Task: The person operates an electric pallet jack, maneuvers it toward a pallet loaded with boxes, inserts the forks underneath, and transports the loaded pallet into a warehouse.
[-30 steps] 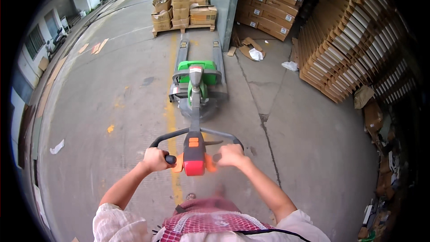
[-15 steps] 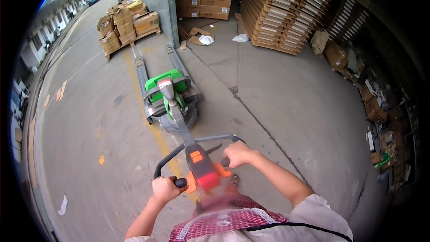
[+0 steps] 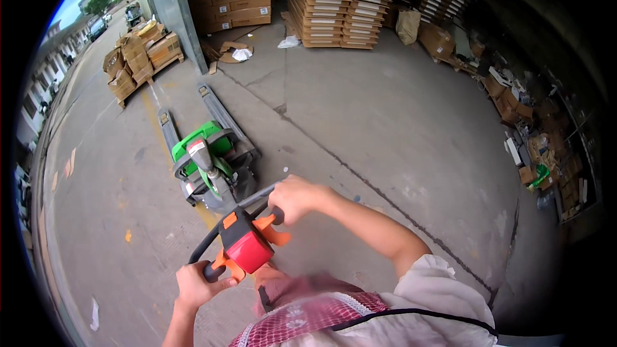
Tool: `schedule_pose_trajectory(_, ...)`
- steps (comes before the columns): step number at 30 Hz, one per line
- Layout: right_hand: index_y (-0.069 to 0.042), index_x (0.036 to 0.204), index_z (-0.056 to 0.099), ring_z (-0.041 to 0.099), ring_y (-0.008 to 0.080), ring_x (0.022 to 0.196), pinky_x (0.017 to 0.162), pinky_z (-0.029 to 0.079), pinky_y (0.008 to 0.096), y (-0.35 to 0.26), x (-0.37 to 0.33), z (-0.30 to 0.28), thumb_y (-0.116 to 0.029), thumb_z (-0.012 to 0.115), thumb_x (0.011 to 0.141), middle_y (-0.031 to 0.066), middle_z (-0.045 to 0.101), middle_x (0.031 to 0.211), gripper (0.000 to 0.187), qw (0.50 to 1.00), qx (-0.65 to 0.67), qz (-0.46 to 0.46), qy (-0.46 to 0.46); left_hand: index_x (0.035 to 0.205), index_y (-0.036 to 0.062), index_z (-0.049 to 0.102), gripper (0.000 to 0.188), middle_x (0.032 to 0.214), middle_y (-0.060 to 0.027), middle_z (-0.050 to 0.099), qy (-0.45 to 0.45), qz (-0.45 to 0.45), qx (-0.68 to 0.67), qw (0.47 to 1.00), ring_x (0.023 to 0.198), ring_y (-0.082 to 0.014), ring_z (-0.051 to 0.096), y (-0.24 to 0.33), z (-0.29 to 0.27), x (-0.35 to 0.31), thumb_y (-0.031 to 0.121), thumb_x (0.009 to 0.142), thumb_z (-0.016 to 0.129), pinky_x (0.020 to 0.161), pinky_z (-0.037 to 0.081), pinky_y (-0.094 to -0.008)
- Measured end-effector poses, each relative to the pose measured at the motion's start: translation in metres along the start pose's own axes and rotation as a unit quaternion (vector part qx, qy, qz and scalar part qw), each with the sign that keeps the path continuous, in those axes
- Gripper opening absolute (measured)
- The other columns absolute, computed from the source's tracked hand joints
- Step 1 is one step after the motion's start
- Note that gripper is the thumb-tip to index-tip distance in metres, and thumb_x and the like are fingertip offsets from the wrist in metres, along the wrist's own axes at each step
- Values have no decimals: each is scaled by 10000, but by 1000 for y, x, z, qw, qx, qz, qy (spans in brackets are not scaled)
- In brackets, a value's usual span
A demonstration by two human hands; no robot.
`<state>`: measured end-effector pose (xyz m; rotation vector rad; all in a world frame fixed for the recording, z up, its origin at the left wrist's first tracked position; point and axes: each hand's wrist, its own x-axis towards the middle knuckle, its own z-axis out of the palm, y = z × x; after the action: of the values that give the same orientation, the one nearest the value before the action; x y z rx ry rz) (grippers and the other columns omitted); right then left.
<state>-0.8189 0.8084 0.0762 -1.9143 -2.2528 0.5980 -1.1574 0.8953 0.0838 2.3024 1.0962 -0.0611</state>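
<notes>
A green and grey electric pallet truck point(image 3: 209, 144) stands in front of me, its two forks pointing away. Its tiller head point(image 3: 247, 244), black with a red end and orange levers, leans toward me. My left hand point(image 3: 194, 284) is closed around the left grip of the handlebar. Around the right grip my right hand point(image 3: 297, 199) is closed as well, with that forearm stretched across from the right. Part of the handlebar loop is hidden behind the tiller head and my right hand.
Beyond the fork tips, a wooden pallet carries several worn cartons point(image 3: 135, 58). A grey pillar point(image 3: 170, 16) rises beside it. Stacked cartons point(image 3: 234, 0) and tall stacks of flat cardboard pieces point(image 3: 340, 6) stand behind. Scrap boxes point(image 3: 511, 106) and litter line the right side.
The tiller and both hands have swung left in view, and the handle stands more upright. The truck and background have shifted left in the picture. Both hands keep their grip.
</notes>
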Motion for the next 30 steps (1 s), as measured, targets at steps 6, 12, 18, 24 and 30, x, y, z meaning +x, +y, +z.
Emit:
schedule_pose_trajectory(6,-75,662,640,638,335,661,574,485,448,9,-121,5,-160,666,483,115,635,638,199,999,-3,6,-47,875,-1,729,643,576,-117,572,3,6,-12,1000,551,-274,607,84,82,-95,635,777,746,589,489,-368)
schedule_pose_trajectory(12,-81,678,642,629,338,659,564,458,455,-27,-223,20,-185,694,530,101,640,643,187,997,-21,49,-54,934,50,729,616,621,-69,655,-119,45,-65,990,619,-211,682,121,125,-159,594,1001,449,626,521,-347)
schedule_pose_trajectory(18,-129,735,687,644,357,702,587,487,456,-65,-298,59,-215,706,526,113,658,669,227,989,-76,90,-92,968,152,747,611,759,-149,703,-129,97,-101,982,776,-367,692,131,168,-226,580,1034,316,722,547,-444)
schedule_pose_trajectory(24,-107,808,725,681,353,734,642,532,462,-80,-353,124,-333,724,523,162,680,703,363,986,-125,108,-30,609,32,676,744,568,-198,615,53,156,-24,986,576,-397,646,112,204,-277,548,1037,354,569,534,-457)
schedule_pose_trajectory(30,-132,820,730,698,344,697,636,533,458,-174,-366,192,-345,716,588,148,691,689,315,992,-42,112,35,765,114,745,678,713,-179,687,-135,70,17,988,714,-386,676,57,195,-317,592,1019,337,744,534,-456)
